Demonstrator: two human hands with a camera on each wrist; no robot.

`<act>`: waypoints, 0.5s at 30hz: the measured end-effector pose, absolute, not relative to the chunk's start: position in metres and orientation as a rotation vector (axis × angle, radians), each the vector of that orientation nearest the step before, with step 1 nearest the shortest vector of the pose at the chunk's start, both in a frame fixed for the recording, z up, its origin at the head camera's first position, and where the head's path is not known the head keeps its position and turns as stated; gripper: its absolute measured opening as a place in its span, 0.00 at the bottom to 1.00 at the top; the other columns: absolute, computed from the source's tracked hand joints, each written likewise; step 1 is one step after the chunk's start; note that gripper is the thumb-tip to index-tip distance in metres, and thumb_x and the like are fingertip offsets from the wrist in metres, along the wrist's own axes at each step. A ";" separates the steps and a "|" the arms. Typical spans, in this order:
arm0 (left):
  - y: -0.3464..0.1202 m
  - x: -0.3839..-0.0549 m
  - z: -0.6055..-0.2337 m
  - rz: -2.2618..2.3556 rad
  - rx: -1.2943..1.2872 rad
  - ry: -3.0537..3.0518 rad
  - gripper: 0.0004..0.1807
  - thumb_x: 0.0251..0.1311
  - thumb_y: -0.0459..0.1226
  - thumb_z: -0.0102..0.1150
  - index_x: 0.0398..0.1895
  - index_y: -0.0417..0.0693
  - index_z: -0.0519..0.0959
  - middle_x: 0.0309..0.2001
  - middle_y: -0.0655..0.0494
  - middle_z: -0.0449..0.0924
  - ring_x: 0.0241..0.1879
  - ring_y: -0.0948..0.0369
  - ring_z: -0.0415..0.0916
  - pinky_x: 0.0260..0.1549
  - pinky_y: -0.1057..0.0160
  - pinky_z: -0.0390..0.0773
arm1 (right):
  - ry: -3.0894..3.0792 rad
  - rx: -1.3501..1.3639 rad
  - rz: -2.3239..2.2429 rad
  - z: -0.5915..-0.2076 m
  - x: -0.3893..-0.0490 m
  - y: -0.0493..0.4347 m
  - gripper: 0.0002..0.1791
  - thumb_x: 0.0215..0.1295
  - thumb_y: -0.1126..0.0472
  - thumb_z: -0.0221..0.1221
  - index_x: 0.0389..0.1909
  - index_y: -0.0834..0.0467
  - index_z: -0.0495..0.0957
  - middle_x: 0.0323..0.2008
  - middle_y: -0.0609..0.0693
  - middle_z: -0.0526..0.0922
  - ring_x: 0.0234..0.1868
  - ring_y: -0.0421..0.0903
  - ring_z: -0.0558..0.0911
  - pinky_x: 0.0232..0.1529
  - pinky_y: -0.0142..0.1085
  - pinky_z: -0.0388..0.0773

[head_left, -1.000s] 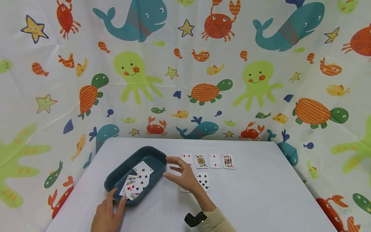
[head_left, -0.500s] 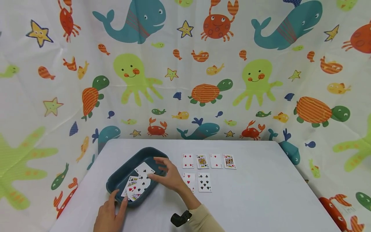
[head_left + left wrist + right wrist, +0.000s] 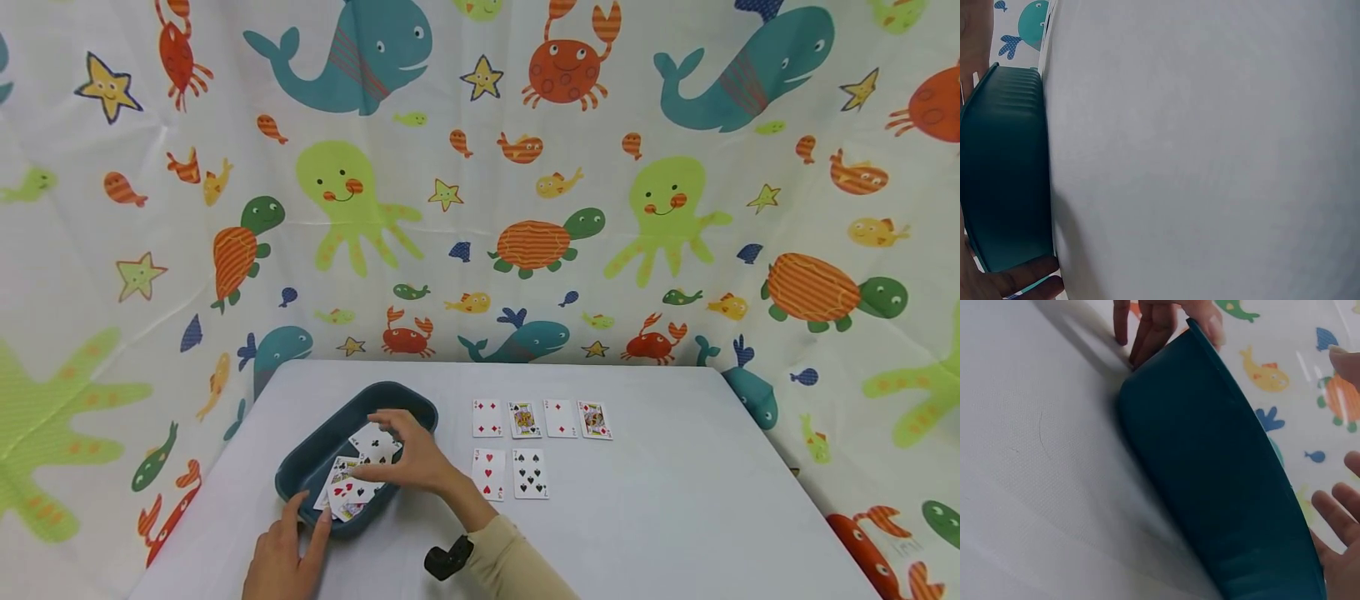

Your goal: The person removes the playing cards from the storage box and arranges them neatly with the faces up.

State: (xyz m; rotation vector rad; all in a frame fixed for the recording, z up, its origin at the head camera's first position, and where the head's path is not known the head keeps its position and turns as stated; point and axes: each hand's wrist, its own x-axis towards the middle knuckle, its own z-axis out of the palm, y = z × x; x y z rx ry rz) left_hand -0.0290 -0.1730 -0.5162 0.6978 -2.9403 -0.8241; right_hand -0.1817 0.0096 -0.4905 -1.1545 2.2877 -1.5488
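Observation:
A dark teal plastic tub [image 3: 311, 446] stands at a slant on the left of the table, with several overlapping playing cards [image 3: 348, 497] face up in it. My left hand [image 3: 283, 554] holds the tub's near end; in the right wrist view its thumb lies over the rim and its fingers [image 3: 1154, 331] against the outer wall. Over the tub reaches my right hand [image 3: 416, 458], thumb and fingers spread apart above the cards, with nothing seen between them. It hides part of the cards; whether its fingertips touch one I cannot tell.
Right of the tub, face-up cards lie in two rows on the white table [image 3: 645, 508]. The back row has diamond cards [image 3: 487, 418] and face cards [image 3: 595, 420]; in front lie a heart card [image 3: 489, 475] and a spade card [image 3: 531, 474]. A sea-animal curtain [image 3: 465, 250] hangs behind.
My right hand has moved left and down from beside the card rows to over the tub, uncovering the heart card. The left hand stays at the tub's near end.

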 end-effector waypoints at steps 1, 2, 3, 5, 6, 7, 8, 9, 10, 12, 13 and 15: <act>-0.173 -0.029 -0.516 -0.824 0.697 -2.941 0.40 0.75 0.60 0.44 0.72 0.35 0.57 0.56 0.21 0.72 0.52 0.31 0.73 0.53 0.31 0.72 | 2.305 -1.149 -1.504 -0.490 -0.182 0.008 0.42 0.56 0.47 0.75 0.72 0.45 0.69 0.71 0.44 0.69 0.66 0.39 0.73 0.66 0.41 0.73; -0.173 -0.029 -0.517 -0.823 0.696 -2.941 0.40 0.75 0.60 0.44 0.72 0.35 0.57 0.56 0.20 0.72 0.52 0.31 0.73 0.53 0.30 0.72 | 2.324 -1.145 -1.453 -0.489 -0.182 0.006 0.42 0.56 0.46 0.75 0.72 0.44 0.69 0.70 0.43 0.69 0.66 0.39 0.73 0.65 0.42 0.73; -0.173 -0.029 -0.517 -0.822 0.695 -2.939 0.40 0.75 0.60 0.44 0.72 0.35 0.57 0.56 0.21 0.73 0.52 0.31 0.73 0.53 0.30 0.72 | 2.347 -1.151 -1.396 -0.489 -0.183 0.004 0.43 0.55 0.44 0.75 0.72 0.43 0.69 0.70 0.43 0.70 0.66 0.39 0.73 0.65 0.41 0.73; -0.173 -0.029 -0.517 -0.820 0.690 -2.940 0.40 0.75 0.60 0.44 0.71 0.35 0.58 0.56 0.20 0.72 0.52 0.31 0.73 0.53 0.30 0.72 | 2.387 -1.174 -1.275 -0.487 -0.184 0.000 0.45 0.53 0.42 0.76 0.73 0.43 0.69 0.69 0.42 0.70 0.66 0.39 0.74 0.64 0.39 0.73; -0.173 -0.029 -0.517 -0.820 0.686 -2.941 0.40 0.75 0.60 0.44 0.71 0.35 0.58 0.56 0.20 0.72 0.52 0.31 0.73 0.53 0.30 0.72 | 2.407 -1.194 -1.211 -0.486 -0.185 -0.002 0.46 0.52 0.41 0.76 0.73 0.44 0.69 0.69 0.42 0.70 0.66 0.39 0.73 0.64 0.38 0.73; -0.173 -0.029 -0.517 -0.820 0.681 -2.942 0.40 0.75 0.60 0.44 0.72 0.35 0.58 0.57 0.20 0.72 0.52 0.30 0.73 0.53 0.30 0.72 | 2.427 -1.218 -1.144 -0.485 -0.186 -0.004 0.47 0.52 0.40 0.76 0.73 0.44 0.69 0.69 0.42 0.71 0.66 0.39 0.73 0.64 0.38 0.73; -0.174 -0.029 -0.517 -0.820 0.677 -2.943 0.40 0.75 0.60 0.44 0.72 0.35 0.57 0.57 0.20 0.72 0.53 0.30 0.73 0.53 0.30 0.72 | 2.441 -1.243 -1.085 -0.484 -0.187 -0.005 0.48 0.51 0.39 0.76 0.73 0.45 0.68 0.69 0.42 0.71 0.66 0.39 0.73 0.65 0.37 0.72; -0.174 -0.030 -0.516 -0.820 0.674 -2.945 0.40 0.75 0.60 0.43 0.72 0.35 0.57 0.57 0.20 0.72 0.53 0.30 0.73 0.53 0.30 0.72 | 2.454 -1.270 -1.030 -0.483 -0.188 -0.007 0.49 0.51 0.39 0.76 0.73 0.46 0.68 0.69 0.42 0.70 0.67 0.38 0.73 0.65 0.37 0.72; -0.174 -0.029 -0.516 -0.820 0.673 -2.948 0.41 0.75 0.61 0.43 0.72 0.35 0.57 0.58 0.20 0.72 0.53 0.30 0.73 0.54 0.30 0.72 | 2.463 -1.287 -0.978 -0.482 -0.188 -0.008 0.49 0.51 0.38 0.76 0.74 0.46 0.68 0.70 0.42 0.70 0.68 0.38 0.72 0.65 0.37 0.72; -0.173 -0.029 -0.515 -0.818 0.673 -2.949 0.41 0.75 0.61 0.43 0.72 0.35 0.57 0.58 0.21 0.72 0.53 0.31 0.73 0.54 0.30 0.72 | 2.482 -1.310 -0.868 -0.481 -0.189 -0.011 0.49 0.51 0.37 0.75 0.73 0.46 0.68 0.70 0.42 0.70 0.69 0.38 0.71 0.66 0.37 0.72; -0.173 -0.029 -0.515 -0.819 0.675 -2.950 0.41 0.75 0.61 0.44 0.72 0.35 0.57 0.58 0.21 0.72 0.52 0.31 0.73 0.54 0.30 0.72 | 2.488 -1.313 -0.821 -0.480 -0.189 -0.012 0.48 0.51 0.36 0.75 0.73 0.46 0.69 0.71 0.42 0.70 0.69 0.38 0.71 0.66 0.37 0.72; -0.173 -0.028 -0.514 -0.818 0.676 -2.954 0.41 0.75 0.61 0.44 0.72 0.35 0.57 0.57 0.21 0.72 0.52 0.32 0.73 0.53 0.30 0.72 | 2.494 -1.316 -0.738 -0.479 -0.190 -0.015 0.47 0.51 0.36 0.75 0.72 0.44 0.70 0.71 0.41 0.70 0.70 0.38 0.70 0.65 0.40 0.73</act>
